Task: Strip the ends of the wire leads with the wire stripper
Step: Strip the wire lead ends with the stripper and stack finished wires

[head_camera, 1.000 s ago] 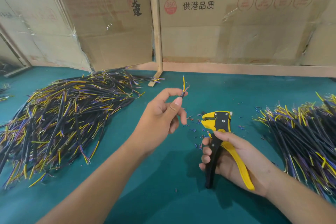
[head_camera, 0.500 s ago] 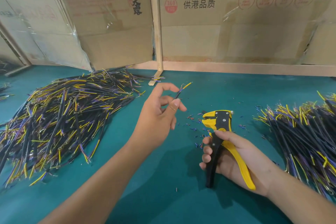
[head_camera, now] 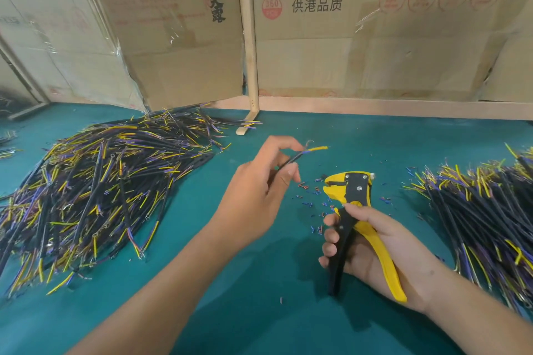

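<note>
My left hand (head_camera: pixel 259 190) pinches a short black wire lead (head_camera: pixel 294 157) between thumb and fingers; its yellow and purple ends point right, toward the tool. My right hand (head_camera: pixel 372 242) grips the handles of a yellow and black wire stripper (head_camera: pixel 350 190), whose jaws point up and left, a short way below and right of the lead's tip. Lead and jaws are apart.
A large heap of black, yellow and purple leads (head_camera: pixel 95 190) covers the left of the green table (head_camera: pixel 259 311). A second heap (head_camera: pixel 490 210) lies at the right. Bits of stripped insulation (head_camera: pixel 311 202) litter the middle. Cardboard sheets (head_camera: pixel 375 23) and a wooden post (head_camera: pixel 249 37) wall the back.
My left hand has turned the lead from pointing upward to lying nearly level, its yellow end now aimed right. The right hand and the stripper have stayed put.
</note>
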